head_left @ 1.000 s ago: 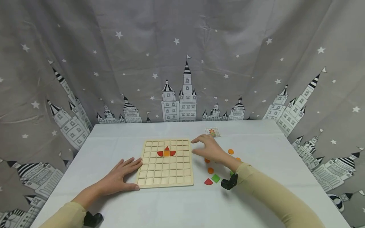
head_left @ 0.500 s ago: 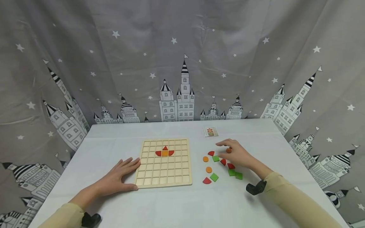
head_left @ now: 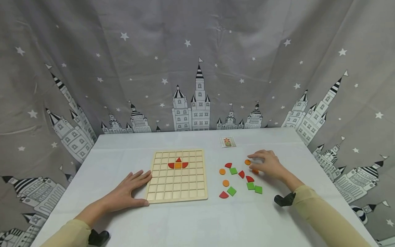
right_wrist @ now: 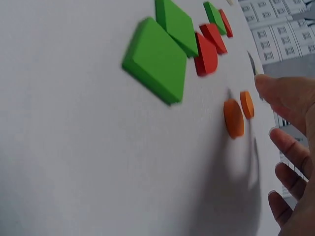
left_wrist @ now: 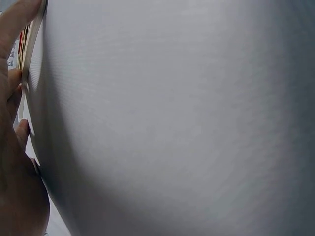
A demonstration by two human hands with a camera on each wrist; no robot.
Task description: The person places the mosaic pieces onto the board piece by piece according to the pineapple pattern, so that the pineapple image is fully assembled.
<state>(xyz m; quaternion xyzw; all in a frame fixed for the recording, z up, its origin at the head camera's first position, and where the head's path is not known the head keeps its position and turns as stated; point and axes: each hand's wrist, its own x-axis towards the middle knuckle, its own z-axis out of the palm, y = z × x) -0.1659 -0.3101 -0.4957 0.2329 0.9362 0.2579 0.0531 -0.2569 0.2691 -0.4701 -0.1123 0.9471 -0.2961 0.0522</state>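
A wooden grid board (head_left: 177,185) lies on the white table and carries a small red and orange figure (head_left: 178,165) in its upper rows. My left hand (head_left: 128,190) rests flat on the cloth, its fingers against the board's left edge (left_wrist: 30,54). My right hand (head_left: 266,164) hovers with relaxed fingers (right_wrist: 288,96) just beside two orange discs (head_left: 247,162) (right_wrist: 234,118) and holds nothing. Left of it lie loose green squares (head_left: 233,171) (right_wrist: 157,59) and red quarter-round pieces (head_left: 241,174) (right_wrist: 206,51).
A small pattern card (head_left: 227,142) lies near the table's far edge. More orange discs (head_left: 226,183) and a red piece (head_left: 224,195) sit between the board and the right hand. A grey castle-print curtain (head_left: 197,68) hangs behind the table.
My right hand has moved from the board's right edge rightward to the orange discs, uncovering the loose pieces. The left hand and the board stayed where they were.
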